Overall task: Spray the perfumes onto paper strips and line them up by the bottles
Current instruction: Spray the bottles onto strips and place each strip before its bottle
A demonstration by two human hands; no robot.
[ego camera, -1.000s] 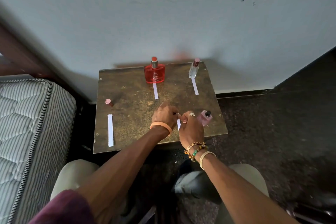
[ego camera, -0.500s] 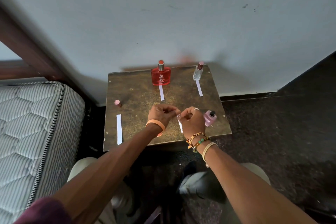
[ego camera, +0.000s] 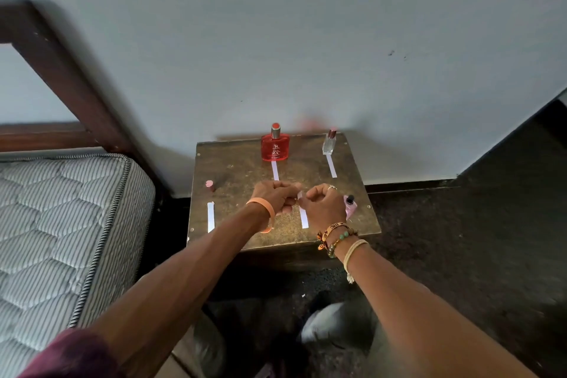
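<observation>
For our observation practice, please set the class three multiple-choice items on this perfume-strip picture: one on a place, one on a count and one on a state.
1. Where does the red bottle stand?
A. At the back edge of the table, by the wall
B. At its front left corner
C. On the mattress

2. How many paper strips show?
A. Two
B. Four
C. Six

3. What state is the front middle strip in?
A. Crumpled into a ball
B. Lying untouched
C. Pinched at its top end

Answers
1 A: it stands at the far edge, just under the wall.
2 B: the red-bottle strip, the clear-bottle strip, the left strip and the front middle strip.
3 C: the left hand and right hand meet on its top end with curled fingers.
</observation>
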